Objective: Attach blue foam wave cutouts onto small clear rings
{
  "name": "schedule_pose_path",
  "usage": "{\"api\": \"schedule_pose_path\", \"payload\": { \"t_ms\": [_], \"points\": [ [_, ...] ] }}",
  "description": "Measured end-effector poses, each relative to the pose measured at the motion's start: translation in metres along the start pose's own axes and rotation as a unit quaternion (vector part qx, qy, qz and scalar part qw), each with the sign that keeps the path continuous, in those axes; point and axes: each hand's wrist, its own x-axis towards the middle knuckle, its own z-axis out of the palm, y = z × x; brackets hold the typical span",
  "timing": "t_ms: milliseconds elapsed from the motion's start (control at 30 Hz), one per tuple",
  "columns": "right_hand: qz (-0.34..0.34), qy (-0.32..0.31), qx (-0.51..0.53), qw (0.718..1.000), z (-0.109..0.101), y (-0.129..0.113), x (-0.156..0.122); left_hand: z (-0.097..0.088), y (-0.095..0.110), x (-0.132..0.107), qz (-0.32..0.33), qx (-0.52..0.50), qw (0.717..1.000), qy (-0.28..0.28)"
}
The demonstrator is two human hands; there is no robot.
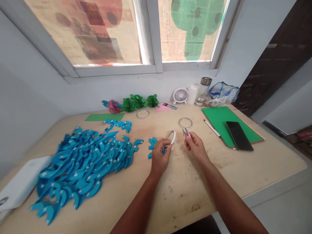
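Note:
My left hand (161, 153) is closed on a narrow roll of white tape (173, 137), tilted up on edge above the table. To its right, my right hand (195, 146) grips small thread snips (187, 133) with a pink handle, blades pointing up and away from me. Several blue felt-like cutouts (152, 143) lie beside and partly behind my left hand. Further left spreads a big heap of curved blue cutouts (90, 159) with small white squares on them. Two more thin tape rolls lie flat: one (185, 123) beyond my right hand, another (142, 114) further back.
A white box-like object (23, 182) borders the heap on the left. Green sheets (219, 120), a phone (240, 136) and a white pen (212, 128) lie right. Along the wall stand paper flowers (138, 101), a small fan (180, 95) and a glass bottle (203, 91).

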Motion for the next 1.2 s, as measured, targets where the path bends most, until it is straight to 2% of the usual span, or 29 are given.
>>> {"api": "schedule_pose_path", "payload": {
  "t_ms": [200, 467, 700, 933, 1033, 1200],
  "points": [
    [-0.020, -0.015, -0.081, 0.996, 0.001, 0.003, -0.002, 0.000, 0.001, 0.000, 0.002, 0.000, 1.000, -0.002],
    [-0.021, -0.029, -0.085, 0.996, 0.003, 0.006, -0.001, 0.000, 0.006, -0.001, 0.021, 0.043, 0.998, -0.036],
    [-0.036, -0.043, -0.094, 0.994, 0.004, 0.007, -0.003, -0.001, 0.009, -0.001, 0.030, 0.049, 0.998, -0.034],
    [-0.056, -0.068, -0.109, 0.990, 0.006, -0.001, -0.008, 0.000, 0.008, -0.001, 0.049, 0.060, 0.997, -0.010],
    [-0.057, -0.052, -0.098, 0.992, 0.006, -0.003, -0.009, -0.001, 0.008, 0.000, 0.067, 0.052, 0.996, -0.015],
    [-0.080, 0.025, -0.057, 0.995, 0.006, -0.003, -0.008, -0.001, 0.007, 0.000, 0.062, 0.016, 0.998, -0.006]
  ]
}}
